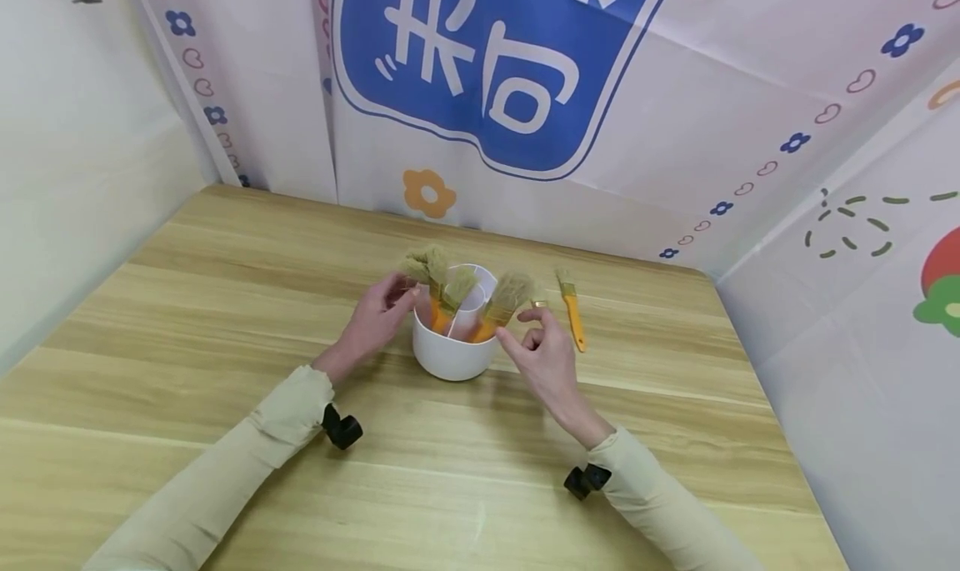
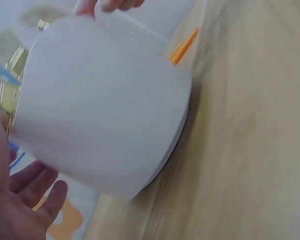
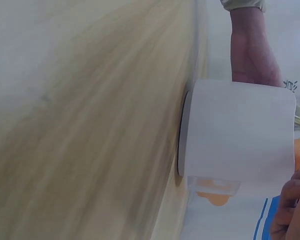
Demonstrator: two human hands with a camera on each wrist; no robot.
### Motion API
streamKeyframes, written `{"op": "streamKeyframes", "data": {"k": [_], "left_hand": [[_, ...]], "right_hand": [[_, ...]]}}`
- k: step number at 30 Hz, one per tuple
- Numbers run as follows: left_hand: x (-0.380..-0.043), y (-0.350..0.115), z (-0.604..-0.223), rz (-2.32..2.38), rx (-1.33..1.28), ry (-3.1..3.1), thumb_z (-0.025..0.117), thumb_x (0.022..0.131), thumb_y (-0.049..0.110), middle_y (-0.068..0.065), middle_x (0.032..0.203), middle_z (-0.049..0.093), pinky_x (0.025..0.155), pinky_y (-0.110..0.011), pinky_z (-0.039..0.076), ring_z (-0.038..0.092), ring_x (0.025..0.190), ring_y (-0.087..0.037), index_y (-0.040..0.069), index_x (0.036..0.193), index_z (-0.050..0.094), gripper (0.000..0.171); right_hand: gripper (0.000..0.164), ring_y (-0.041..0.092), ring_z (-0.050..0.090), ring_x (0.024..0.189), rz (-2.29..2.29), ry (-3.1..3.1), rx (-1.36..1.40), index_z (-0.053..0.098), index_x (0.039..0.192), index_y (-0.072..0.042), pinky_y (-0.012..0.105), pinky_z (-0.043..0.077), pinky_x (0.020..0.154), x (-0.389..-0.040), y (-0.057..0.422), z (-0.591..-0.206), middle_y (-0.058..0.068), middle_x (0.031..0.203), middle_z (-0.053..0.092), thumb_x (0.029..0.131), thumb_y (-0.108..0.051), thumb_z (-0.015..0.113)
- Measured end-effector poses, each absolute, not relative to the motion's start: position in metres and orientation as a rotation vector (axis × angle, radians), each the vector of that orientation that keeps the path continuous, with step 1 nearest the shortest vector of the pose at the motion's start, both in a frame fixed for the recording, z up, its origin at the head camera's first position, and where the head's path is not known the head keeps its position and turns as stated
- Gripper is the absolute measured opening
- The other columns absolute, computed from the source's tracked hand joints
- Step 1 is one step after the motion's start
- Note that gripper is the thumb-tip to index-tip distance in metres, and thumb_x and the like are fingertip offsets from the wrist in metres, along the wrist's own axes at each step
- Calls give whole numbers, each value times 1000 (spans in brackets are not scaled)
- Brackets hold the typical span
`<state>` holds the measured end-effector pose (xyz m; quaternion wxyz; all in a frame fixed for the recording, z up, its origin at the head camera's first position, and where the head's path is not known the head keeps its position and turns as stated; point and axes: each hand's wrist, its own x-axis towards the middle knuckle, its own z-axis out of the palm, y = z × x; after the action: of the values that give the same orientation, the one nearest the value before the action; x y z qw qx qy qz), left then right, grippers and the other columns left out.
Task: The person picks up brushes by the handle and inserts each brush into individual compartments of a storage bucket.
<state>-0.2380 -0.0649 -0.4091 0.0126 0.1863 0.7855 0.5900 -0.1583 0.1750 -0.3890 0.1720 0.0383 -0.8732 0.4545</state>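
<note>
A white round divided container (image 1: 453,358) stands on the table with several orange-handled paintbrushes in it, bristles up. One brush has a wide bristle head (image 1: 512,289) leaning toward the right rim. My left hand (image 1: 378,317) is at the left rim, thumb and index finger beside the bristles; in the left wrist view its other fingers (image 2: 37,187) spread loosely along the container's side. On the right side, my right hand (image 1: 546,358) has its thumb close to the rim and its fingers loosely bent, with nothing visible between them.
Another orange-handled paintbrush (image 1: 572,313) lies on the wooden table (image 1: 465,471) right of the container. A further brush's metal ferrule (image 1: 539,303) shows behind my right hand, which hides its handle. White printed cloth (image 1: 645,137) walls the table at the back and sides.
</note>
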Motion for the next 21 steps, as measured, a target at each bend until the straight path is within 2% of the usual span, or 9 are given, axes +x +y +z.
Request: {"op": "streamKeyframes", "data": {"k": [2,5,9,15,21], "left_hand": [[-231,-64,-409,1855,616,2401,51,95,23,-26,135,47,105,-51,40,46,126,-37,-4,132,39,47],[-223,-63,-409,1791,673,2363,57,92,25,-24,146,33,111,-53,32,33,136,-36,-1,142,23,66],[-218,-61,-408,1656,708,2414,62,88,34,-20,151,25,113,-52,28,28,140,-34,5,148,11,84],[-220,-62,-408,1643,688,2410,63,88,34,-18,152,24,113,-52,28,28,140,-32,7,150,9,87],[-221,-65,-408,1764,717,2341,57,92,25,-20,153,25,114,-52,27,26,141,-33,4,147,16,73]], "right_hand": [[39,0,32,38,1318,-2482,96,57,104,3,18,27,40,-158,178,-391,-7,45,40,81,-26,72],[41,1,32,38,1349,-2491,58,57,106,3,18,26,39,-158,184,-394,-6,45,40,82,-26,72],[40,1,33,37,1344,-2519,3,57,107,1,19,27,38,-161,191,-398,-6,46,42,83,-27,70],[41,2,33,37,1263,-2605,-100,57,110,-2,19,28,39,-168,211,-400,-9,45,42,85,-33,67],[43,9,40,42,1195,-2691,-267,56,112,-2,23,31,38,-176,237,-403,-4,52,50,87,-37,63]]}}
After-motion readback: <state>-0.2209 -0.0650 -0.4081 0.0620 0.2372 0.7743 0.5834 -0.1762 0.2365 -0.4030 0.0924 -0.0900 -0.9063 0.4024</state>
